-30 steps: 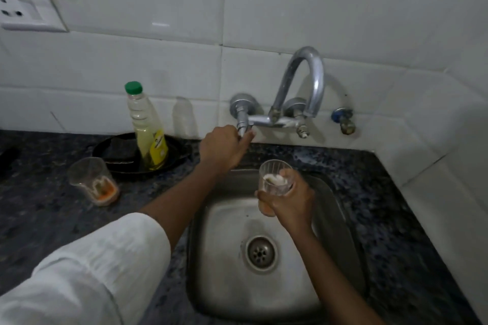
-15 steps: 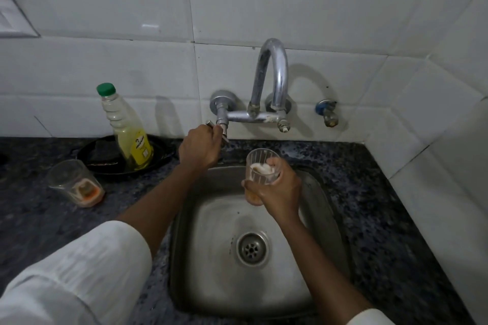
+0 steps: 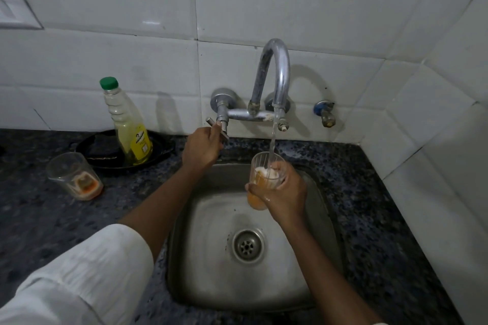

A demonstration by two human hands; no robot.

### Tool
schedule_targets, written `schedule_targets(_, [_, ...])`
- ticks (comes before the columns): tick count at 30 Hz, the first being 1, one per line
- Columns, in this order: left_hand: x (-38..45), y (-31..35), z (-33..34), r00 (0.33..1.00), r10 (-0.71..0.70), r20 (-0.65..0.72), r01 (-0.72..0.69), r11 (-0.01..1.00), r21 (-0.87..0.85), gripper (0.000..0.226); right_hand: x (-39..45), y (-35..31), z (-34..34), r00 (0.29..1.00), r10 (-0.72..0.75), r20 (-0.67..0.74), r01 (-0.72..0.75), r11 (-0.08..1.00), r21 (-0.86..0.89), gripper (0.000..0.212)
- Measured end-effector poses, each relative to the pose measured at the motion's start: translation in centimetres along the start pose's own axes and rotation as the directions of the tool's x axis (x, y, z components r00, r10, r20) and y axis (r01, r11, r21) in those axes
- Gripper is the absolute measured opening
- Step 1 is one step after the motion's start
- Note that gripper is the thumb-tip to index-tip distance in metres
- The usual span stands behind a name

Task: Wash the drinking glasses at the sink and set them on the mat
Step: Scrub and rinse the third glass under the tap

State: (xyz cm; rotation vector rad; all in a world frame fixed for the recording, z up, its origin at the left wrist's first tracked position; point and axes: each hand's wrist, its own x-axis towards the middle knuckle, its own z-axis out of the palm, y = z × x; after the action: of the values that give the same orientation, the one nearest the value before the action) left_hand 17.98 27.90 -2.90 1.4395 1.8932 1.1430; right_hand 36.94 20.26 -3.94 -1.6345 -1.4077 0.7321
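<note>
In front of me the wall (image 3: 264, 2) is large white glossy tiles with thin grey grout lines, turning a corner on my right. A white switch plate (image 3: 15, 8) sits at the far left edge. Below runs my dark speckled stone bench (image 3: 369, 192). The light is dim and cool, with soft glints on the tiles.

A dark speckled stone bench (image 3: 369, 192) runs along the white tiled wall, with a steel sink (image 3: 211, 258) set into it at about five o'clock from the middle of the view. At nine o'clock a used glass (image 3: 74, 175) with orange dregs stands upright on the stone. Just beyond it, towards ten o'clock, a black round tray (image 3: 105, 153) lies flat, carrying a green-capped bottle (image 3: 126, 124) of yellow liquid.
</note>
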Motion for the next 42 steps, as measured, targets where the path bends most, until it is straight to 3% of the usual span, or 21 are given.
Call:
schedule_targets(6, [-1.0, 0.3, 0.1, 0.998, -0.061, 0.012, 0.062, 0.992, -0.112, 0.053, -0.4, 0.1, 0.1, 1.000, 0.012, -0.018, -0.011, 0.999, 0.035, 0.062])
schedule_targets(8, [-2.6, 0.2, 0.9, 0.982, -0.172, 0.078, 0.185, 0.958, -0.221, 0.047, -0.4, -0.2, 0.0, 1.000, 0.015, -0.017, -0.015, 1.000, 0.023, 0.062])
schedule_targets(9, [-3.9, 0.0, 1.7, 0.949, -0.268, 0.165, 0.308, 0.902, -0.304, 0.047, -0.4, -0.4, 0.0, 1.000, 0.021, -0.021, -0.021, 1.000, 0.021, 0.062])
schedule_targets(11, [-7.4, -0.2, 3.3, 0.796, -0.413, 0.443, 0.590, 0.691, -0.417, 0.056, -0.3, -0.8, 0.2, 0.998, 0.037, -0.044, -0.036, 0.999, 0.037, 0.061])
schedule_targets(13, [-10.1, -0.1, 4.7, 0.637, -0.381, 0.670, 0.765, 0.413, -0.493, 0.061, -0.6, -1.3, 0.7, 0.996, 0.068, -0.063, -0.065, 0.996, 0.057, 0.056])
schedule_targets(15, [-11.2, 0.0, 5.9, 0.616, -0.270, 0.740, 0.787, 0.182, -0.589, 0.057, -0.9, -1.7, 1.1, 0.993, 0.109, -0.044, -0.106, 0.992, 0.063, 0.055])
schedule_targets(18, [-10.8, 0.0, 6.5, 0.666, -0.218, 0.714, 0.733, 0.009, -0.681, 0.052, -0.9, -1.6, 0.3, 0.993, 0.094, 0.076, -0.092, 0.995, -0.034, 0.059])
schedule_targets(19, [-10.5, -0.2, 6.4, 0.667, -0.227, 0.710, 0.729, -0.001, -0.685, 0.052, -0.9, -1.4, -0.5, 0.997, 0.016, 0.070, -0.008, 0.993, -0.120, 0.061])
schedule_targets(21, [-9.8, -0.7, 6.1, 0.646, -0.261, 0.717, 0.749, 0.038, -0.662, 0.054, -1.1, -1.0, -2.4, 0.954, -0.301, 0.001, 0.289, 0.914, -0.285, 0.059])
schedule_targets(23, [-9.3, -1.0, 5.7, 0.634, -0.279, 0.721, 0.767, 0.108, -0.633, 0.054, -0.8, -0.9, -3.9, 0.867, -0.475, 0.150, 0.495, 0.787, -0.368, 0.047])
schedule_targets(25, [-8.8, -1.1, 5.5, 0.615, -0.271, 0.740, 0.788, 0.171, -0.592, 0.054, 0.0, -1.1, -4.5, 0.792, -0.409, 0.452, 0.595, 0.684, -0.423, 0.038])
schedule_targets(27, [-8.5, -1.0, 5.3, 0.588, -0.289, 0.755, 0.808, 0.247, -0.535, 0.052, 0.9, -1.8, -4.6, 0.721, -0.263, 0.641, 0.657, 0.555, -0.510, 0.036])
schedule_targets(29, [-8.2, -1.0, 5.3, 0.583, -0.322, 0.746, 0.806, 0.344, -0.482, 0.048, 1.3, -3.1, -4.5, 0.731, -0.111, 0.673, 0.651, 0.409, -0.640, 0.033])
schedule_targets(31, [-8.0, -0.8, 5.4, 0.576, -0.337, 0.745, 0.809, 0.364, -0.462, 0.043, 0.8, -4.0, -4.0, 0.770, -0.086, 0.633, 0.623, 0.318, -0.715, 0.034])
schedule_targets(35, [-7.8, -1.2, 5.7, 0.536, -0.299, 0.789, 0.843, 0.235, -0.483, 0.043, -0.5, -3.8, -3.3, 0.776, -0.419, 0.471, 0.605, 0.284, -0.744, 0.032])
schedule_targets(37, [-7.7, -1.7, 5.8, 0.528, -0.286, 0.800, 0.849, 0.199, -0.489, 0.043, -0.4, -2.8, -3.1, 0.713, -0.505, 0.486, 0.674, 0.304, -0.673, 0.028])
schedule_targets(40, [-7.6, -1.9, 6.1, 0.537, -0.285, 0.794, 0.837, 0.293, -0.461, 0.044, 0.1, -1.9, -2.8, 0.647, -0.303, 0.700, 0.743, 0.458, -0.488, 0.022])
schedule_targets(42, [-7.8, -2.1, 6.4, 0.545, -0.296, 0.785, 0.826, 0.352, -0.441, 0.055, 1.2, -1.2, -2.5, 0.656, -0.162, 0.737, 0.690, 0.523, -0.500, 0.017])
